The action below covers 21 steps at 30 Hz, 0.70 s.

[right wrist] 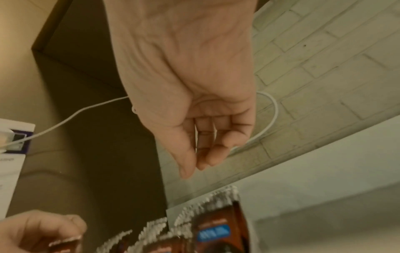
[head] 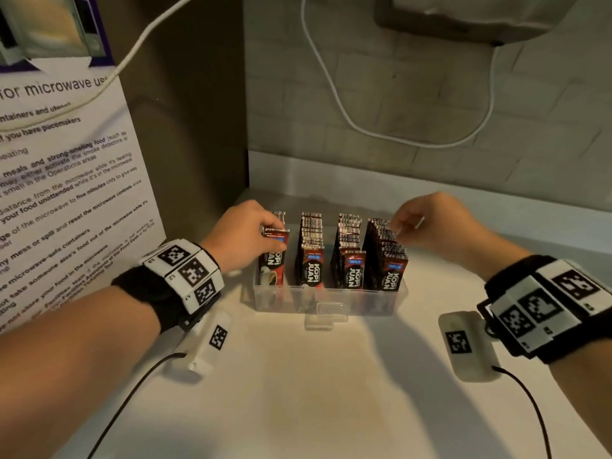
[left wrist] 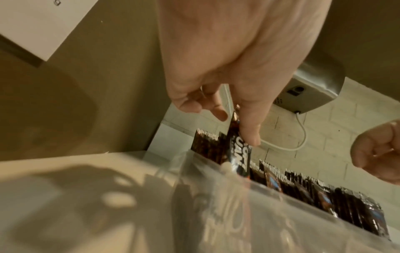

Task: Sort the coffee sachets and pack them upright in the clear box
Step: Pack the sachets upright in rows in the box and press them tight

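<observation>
Coffee sachets [head: 347, 256] are seen standing upright in four rows inside the clear box [head: 328, 301], which rests on a pale countertop [head: 331, 392] close to the corner where a tiled wall [head: 430, 94] meets a brown panel [head: 198, 111]. Each sachet is dark red and black, and the front ones are marked "KOPI JUAN" with a small blue label. One sachet [head: 275, 256] at the front of the leftmost row is gripped near its top by the left hand [head: 241, 236], with the thumb and fingers closed around it; in the left wrist view the same sachet [left wrist: 240, 154] is shown pinched between the thumb and curled fingers [left wrist: 249, 130], its lower end already inside the box wall [left wrist: 238, 214]. The right hand [head: 433, 223] is held above the far end of the rightmost row [head: 385, 256], with fingertips drawn loosely together and nothing grasped; in the right wrist view the fingers [right wrist: 207, 150] are seen relaxed and hanging clear of the serrated sachet tops [right wrist: 194, 219] below. A printed microwave notice [head: 66, 193] is fixed on the left, and a white cable [head: 364, 127] is draped across the wall beneath a metal wall unit [head: 480, 18]. Marker-covered bands and small camera units are worn on both wrists.
</observation>
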Available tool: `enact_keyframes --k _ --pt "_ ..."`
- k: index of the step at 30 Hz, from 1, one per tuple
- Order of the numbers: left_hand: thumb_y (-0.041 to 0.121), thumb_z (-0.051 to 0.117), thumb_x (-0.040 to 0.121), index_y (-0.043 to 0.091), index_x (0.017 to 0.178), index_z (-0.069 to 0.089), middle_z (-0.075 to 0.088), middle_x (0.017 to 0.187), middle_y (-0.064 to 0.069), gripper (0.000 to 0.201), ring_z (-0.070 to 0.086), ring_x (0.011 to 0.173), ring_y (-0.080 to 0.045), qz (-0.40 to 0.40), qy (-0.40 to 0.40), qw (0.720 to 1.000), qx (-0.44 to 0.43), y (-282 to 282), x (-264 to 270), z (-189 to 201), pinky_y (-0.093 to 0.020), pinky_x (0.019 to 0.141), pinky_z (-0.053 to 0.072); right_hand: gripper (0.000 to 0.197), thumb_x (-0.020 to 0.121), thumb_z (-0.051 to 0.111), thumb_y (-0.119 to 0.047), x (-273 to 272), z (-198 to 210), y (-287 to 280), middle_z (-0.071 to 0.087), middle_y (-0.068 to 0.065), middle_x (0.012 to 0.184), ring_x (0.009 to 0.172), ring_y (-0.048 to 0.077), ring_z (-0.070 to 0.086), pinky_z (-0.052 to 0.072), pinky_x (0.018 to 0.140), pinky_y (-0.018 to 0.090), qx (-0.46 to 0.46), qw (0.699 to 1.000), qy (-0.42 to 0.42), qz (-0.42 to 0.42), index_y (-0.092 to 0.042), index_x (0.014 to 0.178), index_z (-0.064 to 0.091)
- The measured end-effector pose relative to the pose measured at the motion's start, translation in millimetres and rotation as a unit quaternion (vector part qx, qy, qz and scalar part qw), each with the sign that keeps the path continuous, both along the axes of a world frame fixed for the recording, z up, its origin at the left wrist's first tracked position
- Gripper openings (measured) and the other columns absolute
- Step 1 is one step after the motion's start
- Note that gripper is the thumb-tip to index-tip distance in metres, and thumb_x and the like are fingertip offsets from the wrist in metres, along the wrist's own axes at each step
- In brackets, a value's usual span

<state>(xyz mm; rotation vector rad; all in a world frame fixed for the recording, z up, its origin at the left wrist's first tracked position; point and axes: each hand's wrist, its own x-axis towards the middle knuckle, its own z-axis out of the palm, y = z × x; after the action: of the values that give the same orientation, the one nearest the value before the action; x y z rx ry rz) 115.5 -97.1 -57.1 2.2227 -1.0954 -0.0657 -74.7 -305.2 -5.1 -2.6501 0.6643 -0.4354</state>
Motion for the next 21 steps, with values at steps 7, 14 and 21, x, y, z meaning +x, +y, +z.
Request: enact_keyframes --k 7,14,21 --pt "0.026 0.079 0.077 0.031 0.115 0.07 0.045 0.131 0.005 0.039 0.033 0.124 -0.023 0.016 0.004 0.999 0.034 6.7 3.5 -17.2 -0.03 0.106 0.022 0.024 0.064 0.085 -0.006 -9.9 -27.1 -4.1 0.068 0.008 0.074 0.067 0.021 0.059 0.036 0.053 0.01 -0.029 0.998 0.055 -0.004 -0.011 0.084 0.073" --pt "0.031 0.081 0.075 0.034 0.117 0.068 0.045 0.138 0.007 0.045 0.034 0.129 -0.021 0.015 0.008 0.999 0.043 10.5 5.5 -19.5 -0.031 0.108 0.022 0.026 0.062 0.086 -0.008 -4.6 -34.9 -3.5 0.067 0.008 0.075 0.068 0.023 0.057 0.041 0.058 0.024 -0.052 0.997 0.05 -0.006 -0.015 0.078 0.068" --pt "0.029 0.072 0.084 0.035 0.118 0.067 0.046 0.143 0.009 0.035 0.037 0.133 -0.019 -0.036 0.016 0.999 0.016 11.6 11.8 -8.1 -0.04 0.114 0.028 0.032 0.06 0.088 -0.014 -3.7 -35.8 -4.3 0.061 0.001 0.074 0.072 0.023 0.056 0.047 0.063 0.031 -0.065 0.997 0.051 0.002 -0.022 0.07 0.058"
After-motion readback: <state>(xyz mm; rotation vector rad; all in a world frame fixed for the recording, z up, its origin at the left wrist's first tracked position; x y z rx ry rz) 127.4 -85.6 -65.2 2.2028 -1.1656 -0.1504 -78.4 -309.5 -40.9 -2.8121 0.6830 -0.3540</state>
